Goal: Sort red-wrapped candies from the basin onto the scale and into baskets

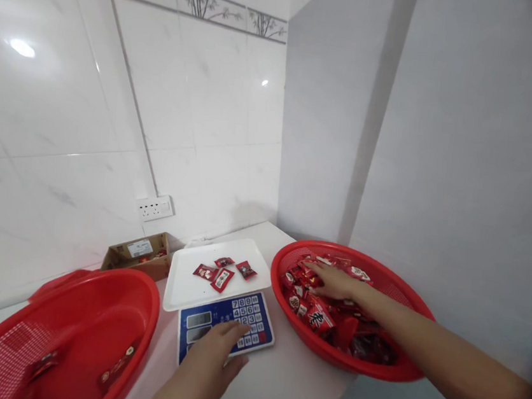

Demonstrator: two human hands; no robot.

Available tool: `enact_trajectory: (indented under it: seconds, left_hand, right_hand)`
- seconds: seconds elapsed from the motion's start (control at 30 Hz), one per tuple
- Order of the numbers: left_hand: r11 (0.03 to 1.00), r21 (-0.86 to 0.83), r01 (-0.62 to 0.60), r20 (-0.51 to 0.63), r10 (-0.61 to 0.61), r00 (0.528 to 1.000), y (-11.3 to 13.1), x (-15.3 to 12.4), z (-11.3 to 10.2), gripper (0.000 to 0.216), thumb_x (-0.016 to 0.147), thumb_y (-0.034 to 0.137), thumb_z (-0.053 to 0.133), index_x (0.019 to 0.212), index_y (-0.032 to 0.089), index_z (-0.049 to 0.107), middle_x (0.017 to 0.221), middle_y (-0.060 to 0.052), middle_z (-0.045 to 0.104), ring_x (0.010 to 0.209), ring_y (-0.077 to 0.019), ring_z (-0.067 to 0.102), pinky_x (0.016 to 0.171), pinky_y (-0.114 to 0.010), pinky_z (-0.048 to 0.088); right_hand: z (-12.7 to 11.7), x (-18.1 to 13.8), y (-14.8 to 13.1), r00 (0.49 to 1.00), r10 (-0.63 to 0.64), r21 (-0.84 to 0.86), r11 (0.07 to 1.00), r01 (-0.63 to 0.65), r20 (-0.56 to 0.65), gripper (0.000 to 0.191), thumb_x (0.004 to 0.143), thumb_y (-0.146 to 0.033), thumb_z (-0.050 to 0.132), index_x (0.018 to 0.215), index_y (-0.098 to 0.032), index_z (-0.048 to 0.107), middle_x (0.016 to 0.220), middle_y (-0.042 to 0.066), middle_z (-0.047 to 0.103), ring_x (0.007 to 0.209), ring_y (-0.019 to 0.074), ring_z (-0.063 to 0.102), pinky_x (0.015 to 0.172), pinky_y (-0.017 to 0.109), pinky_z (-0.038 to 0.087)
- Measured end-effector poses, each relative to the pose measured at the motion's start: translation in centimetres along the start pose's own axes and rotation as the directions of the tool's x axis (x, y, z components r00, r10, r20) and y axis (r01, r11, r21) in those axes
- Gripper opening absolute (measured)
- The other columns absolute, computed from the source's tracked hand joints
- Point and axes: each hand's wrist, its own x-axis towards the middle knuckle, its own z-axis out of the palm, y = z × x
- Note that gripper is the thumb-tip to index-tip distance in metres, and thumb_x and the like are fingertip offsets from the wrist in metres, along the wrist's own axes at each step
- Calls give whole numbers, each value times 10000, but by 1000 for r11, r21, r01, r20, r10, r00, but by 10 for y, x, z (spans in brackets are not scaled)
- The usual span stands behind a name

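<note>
Basket [398,293] holds packets [319,319] (right hand [333,281] among them, grip unclear); left hand [211,361] half-spread, empty.

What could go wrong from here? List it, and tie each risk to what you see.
The left hand is over the keypad, so a stray key might get pressed. The right basket seems to jut past the table edge; pressure from the right hand inside it could tip it. Four packets lie loose on the white pan, so a bump might shift them.
</note>
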Motion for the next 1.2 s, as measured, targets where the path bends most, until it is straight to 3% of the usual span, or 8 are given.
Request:
enact_trajectory:
  seconds: [0.13,0.27,0.43,0.67,0.8,0.9,1.07,1.2]
  left_hand:
    - [997,32,-64,0,64,998,11,18,-10,436,771,301,493,1207,291,506,1272,-41,537,1152,-234,493,979,-388,372]
    - [991,-31,-127,16,128,992,15,30,-16,425,770,321,503,1193,286,517,1248,-36,558,1141,-235,500,975,-388,371]
    - [925,-369,-90,-20,89,996,20,54,-11,532,766,379,528,1266,226,426,1270,-90,526,1120,-221,507,922,-369,420]
    - [564,-825,-34,-114,-107,988,37,82,-8,438,764,420,546,1122,177,480,1105,-109,601,939,-205,594,710,-319,493]
    - [555,-831,-40,-138,-136,981,23,77,-13,370,750,391,568,1030,158,508,1004,-98,635,851,-195,624,661,-301,500]
    - [771,-634,-62,-287,-160,944,1,70,-26,297,791,358,501,1008,156,514,941,-74,652,802,-174,629,644,-286,501]
    - [964,-257,73,-533,-205,821,-43,63,-66,167,786,255,481,919,187,557,875,-46,647,861,-198,587,798,-346,438]
    - [985,-68,161,-502,-173,847,-72,57,-79,221,795,225,467,973,220,598,1015,-81,648,992,-239,556,887,-362,371]
  right_hand:
    - [7,3,-1,1000,6,-55,998,-8,-27,626,663,-226,629,1265,-245,460,1191,112,579,1099,302,521,902,408,395]
    - [-12,2,-6,987,63,274,962,-21,-148,565,693,-257,616,1237,-228,465,1193,82,582,1090,259,533,924,379,396]
    - [-41,-18,-44,1000,-14,860,510,12,-6,460,792,-443,508,1207,-252,455,1195,71,576,1049,217,568,812,340,494]
    - [-32,-38,-121,936,-288,977,130,-171,202,441,797,-474,514,1180,-270,438,1040,70,634,870,193,636,741,352,519]
    - [-15,-31,-140,962,-233,985,128,-117,144,384,788,-491,522,1090,-269,437,1096,59,603,908,172,617,762,329,514]
    - [-8,-20,-141,990,-119,981,187,-49,72,355,794,-523,487,1019,-252,450,1158,72,567,950,172,595,789,325,506]
    - [5,-5,-133,994,101,900,436,-11,-37,384,784,-505,489,1051,-233,443,1095,88,576,918,185,602,779,324,492]
    - [14,-5,-131,991,99,801,599,8,-84,427,778,-500,469,1093,-212,450,1016,81,613,919,212,606,828,356,456]
